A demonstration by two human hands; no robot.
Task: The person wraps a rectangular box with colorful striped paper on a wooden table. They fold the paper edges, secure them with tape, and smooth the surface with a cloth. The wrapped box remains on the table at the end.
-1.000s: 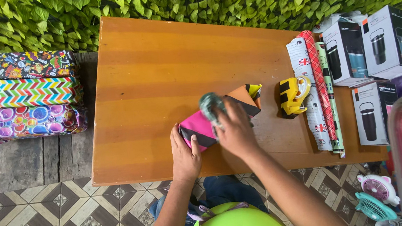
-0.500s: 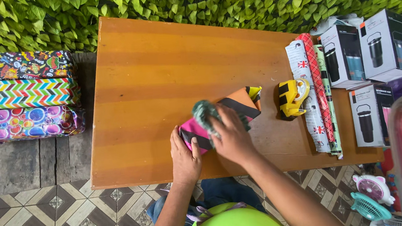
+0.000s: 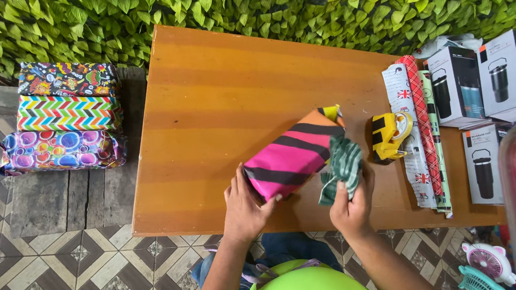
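The wrapped box (image 3: 293, 154) lies slanted on the table (image 3: 217, 105), its near-left end gripped by the left hand (image 3: 245, 208); a green cloth (image 3: 341, 169) is clutched by the right hand (image 3: 350, 208) beside its right edge.

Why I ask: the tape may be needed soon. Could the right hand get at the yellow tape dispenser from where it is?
Probably yes. The right hand is close to the yellow tape dispenser, with only bare table between them. But it is holding a green cloth, which it would likely need to drop first.
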